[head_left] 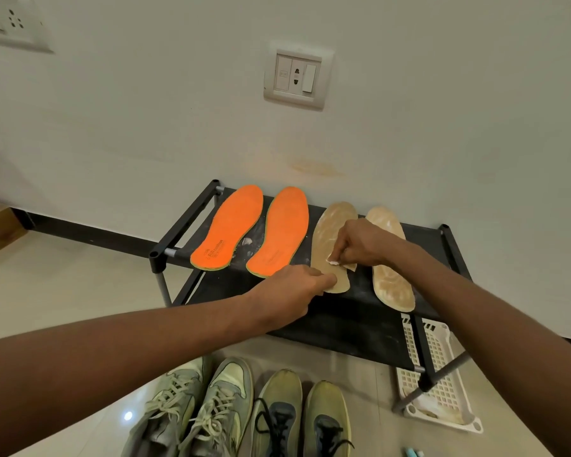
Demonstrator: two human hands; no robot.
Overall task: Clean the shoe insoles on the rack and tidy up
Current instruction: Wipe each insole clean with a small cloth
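Sneakers (234,410) on pale tile — black rack (350,324) against white wall (145,110).

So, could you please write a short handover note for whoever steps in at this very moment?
Left hand: pins the heel end of the inner tan insole to the rack.
Right hand: fingers pinch a small white wipe against that insole.
Outer tan insole shows pale smears. Two orange insoles lie at the rack's left.
Done: cannot tell that any insole is finished.
Left: finish the tan pair, check the orange pair, tidy; two pairs of shoes wait on the floor.
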